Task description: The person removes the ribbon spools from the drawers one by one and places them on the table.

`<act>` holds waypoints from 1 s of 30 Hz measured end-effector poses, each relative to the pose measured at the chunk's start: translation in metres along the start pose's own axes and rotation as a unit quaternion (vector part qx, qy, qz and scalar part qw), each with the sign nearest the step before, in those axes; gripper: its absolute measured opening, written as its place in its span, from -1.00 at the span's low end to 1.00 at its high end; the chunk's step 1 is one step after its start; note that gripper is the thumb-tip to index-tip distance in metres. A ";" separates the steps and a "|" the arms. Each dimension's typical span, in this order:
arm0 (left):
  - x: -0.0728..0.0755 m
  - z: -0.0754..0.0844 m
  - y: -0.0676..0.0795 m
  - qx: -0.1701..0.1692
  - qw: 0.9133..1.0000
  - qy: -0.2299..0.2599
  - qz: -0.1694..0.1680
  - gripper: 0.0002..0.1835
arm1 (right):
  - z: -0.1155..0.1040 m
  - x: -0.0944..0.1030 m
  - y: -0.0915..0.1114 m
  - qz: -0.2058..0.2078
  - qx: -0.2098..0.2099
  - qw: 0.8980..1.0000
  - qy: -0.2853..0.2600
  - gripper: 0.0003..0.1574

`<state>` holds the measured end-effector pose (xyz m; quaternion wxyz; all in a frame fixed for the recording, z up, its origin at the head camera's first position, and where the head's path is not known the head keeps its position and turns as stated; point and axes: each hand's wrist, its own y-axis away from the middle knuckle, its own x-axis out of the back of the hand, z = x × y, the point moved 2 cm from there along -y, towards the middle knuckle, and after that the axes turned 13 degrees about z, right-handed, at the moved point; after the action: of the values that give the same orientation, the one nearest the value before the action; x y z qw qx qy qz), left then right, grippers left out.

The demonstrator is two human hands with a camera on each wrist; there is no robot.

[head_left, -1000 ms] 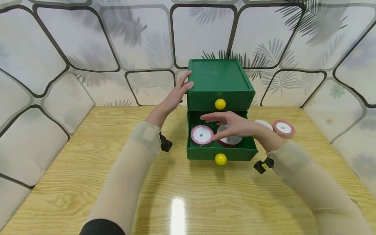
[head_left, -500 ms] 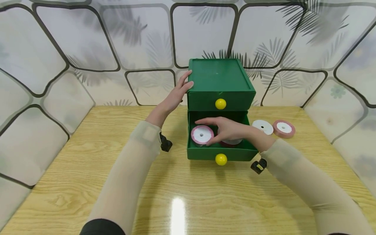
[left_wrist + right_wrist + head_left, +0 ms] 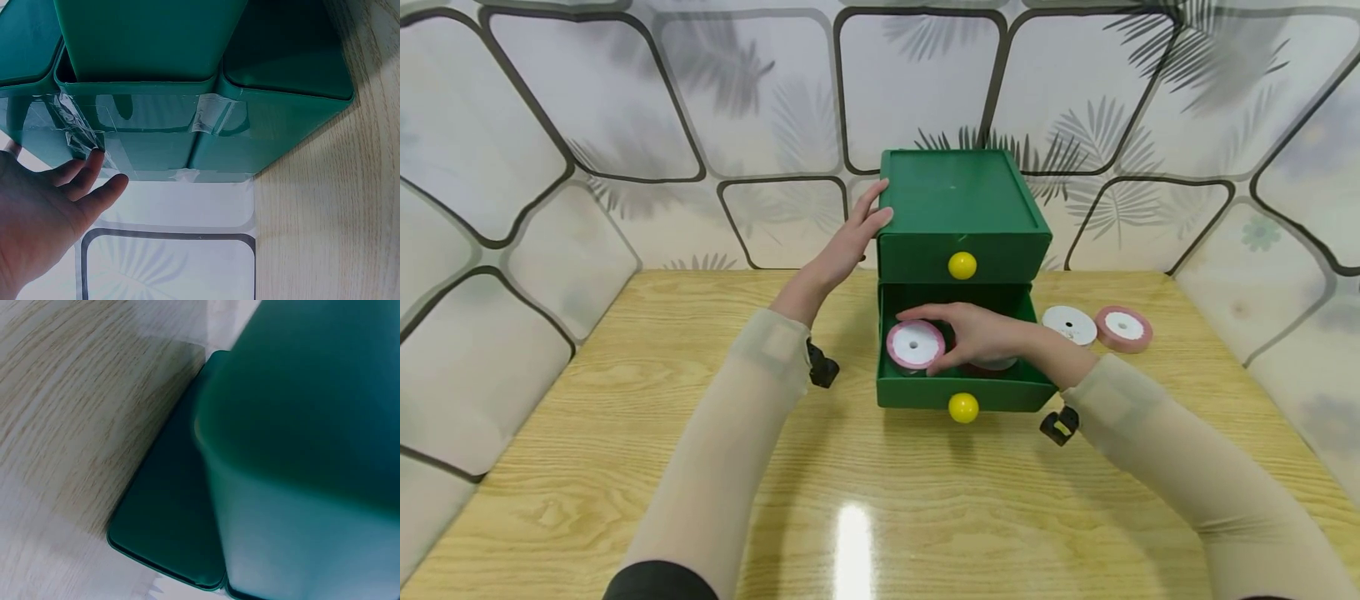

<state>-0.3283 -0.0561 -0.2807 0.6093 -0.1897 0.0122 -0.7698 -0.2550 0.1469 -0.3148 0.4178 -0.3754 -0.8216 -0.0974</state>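
Note:
A green cabinet (image 3: 955, 192) with two drawers and yellow knobs stands on the table. Against its left side and top edge rests my left hand (image 3: 842, 246), fingers extended; in the left wrist view, the fingertips of that hand (image 3: 56, 206) touch its taped side. The lower drawer (image 3: 925, 393) is pulled out. Inside it, on the left, lies a ribbon spool (image 3: 914, 344) with a white face and pink rim. My right hand (image 3: 981, 332) grips its edge between thumb and fingers. Another spool (image 3: 996, 363) lies largely hidden under that hand. The drawer's green wall (image 3: 300, 425) blocks the right wrist view.
On the table to the right of the cabinet lie a white-faced spool (image 3: 1070, 325) and a pink ribbon spool (image 3: 1123, 328). The upper drawer (image 3: 917, 258) is closed. A patterned backdrop (image 3: 790, 100) rises behind the wooden table (image 3: 700, 350).
My right hand has lowered into the drawer and shifted left, its thumb and fingers now around the left spool's edge. The left hand stays where it was.

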 end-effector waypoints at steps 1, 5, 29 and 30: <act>0.000 0.000 0.000 0.000 1.000 0.000 0.000 -0.34 | 0.000 0.000 0.000 0.001 -0.001 1.000 0.001 -0.05; 0.000 0.000 0.000 0.001 1.000 0.001 0.001 -0.34 | 0.000 -0.001 0.000 0.002 -0.003 1.000 -0.001 -0.07; -0.002 0.002 0.001 0.004 1.000 0.005 0.005 -0.34 | -0.002 0.001 0.002 0.018 0.004 1.000 0.015 -0.19; -0.002 0.001 0.000 0.004 1.000 0.006 0.004 -0.34 | -0.002 0.001 0.002 0.021 0.003 1.000 0.016 -0.19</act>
<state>-0.3273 -0.0540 -0.2800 0.6133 -0.1827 0.0134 -0.7683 -0.2527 0.1479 -0.3127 0.4340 -0.3898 -0.8070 -0.0918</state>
